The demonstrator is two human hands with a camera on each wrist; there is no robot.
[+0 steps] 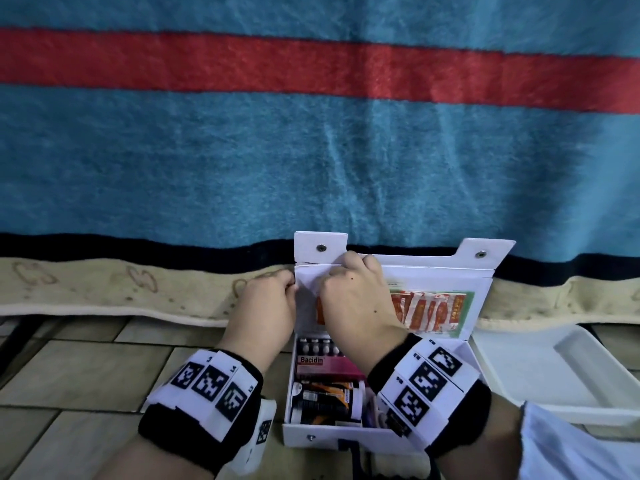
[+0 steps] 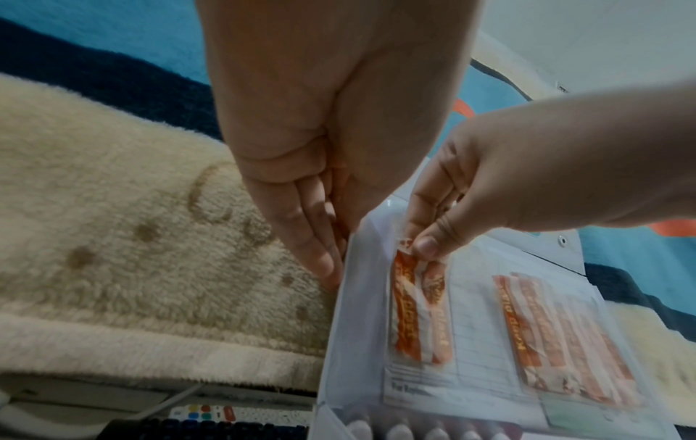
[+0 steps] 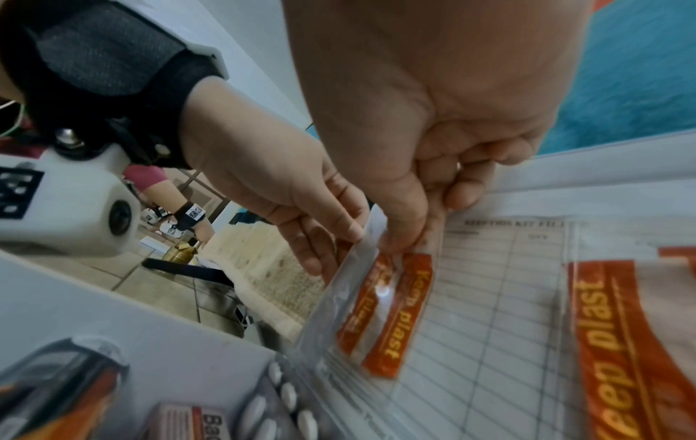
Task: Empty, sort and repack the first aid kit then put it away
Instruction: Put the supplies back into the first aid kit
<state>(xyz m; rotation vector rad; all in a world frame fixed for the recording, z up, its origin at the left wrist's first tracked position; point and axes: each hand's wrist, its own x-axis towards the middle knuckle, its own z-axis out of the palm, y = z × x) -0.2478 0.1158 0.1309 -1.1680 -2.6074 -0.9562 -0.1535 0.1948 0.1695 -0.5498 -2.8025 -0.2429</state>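
bed blanket (image 1: 311, 150), blue with a red stripe, is hanging down behind the work area; a cream fleece edge (image 1: 104, 292) is lying below it along the tiled floor (image 1: 86, 375).

white tray (image 1: 540, 372) is sitting on the floor just beside the kit's right side, a likely place for sorted items.

first aid kit (image 1: 346, 436), a white box, is standing open on the floor against the bed's edge. its lid (image 1: 481, 282) is leaning upright on the blanket. the base is holding a pink bacidin box (image 1: 323, 365), a blister strip (image 1: 317, 346) and dark bottles (image 1: 323, 400), so emptying looks barely begun.

clear lid pocket (image 3: 489, 312) is covering a printed contents sheet and holding a larger stack of plasters (image 2: 565, 336) toward the right.

left hand (image 1: 263, 306) is bracing the lid's left edge, fingers (image 2: 320, 262) straight and pressed along it, gripping nothing.

right hand (image 1: 353, 296) is pinching the top of a small pair of orange plaster strips (image 2: 418, 306) between thumb and fingers at the pocket's left end.

handling note: the strips are thin and the film looks clingy. drawing them straight up along the pocket mouth, with the left hand holding the lid firm, should be keeping the wrappers from creasing or the lid from folding down onto the base.
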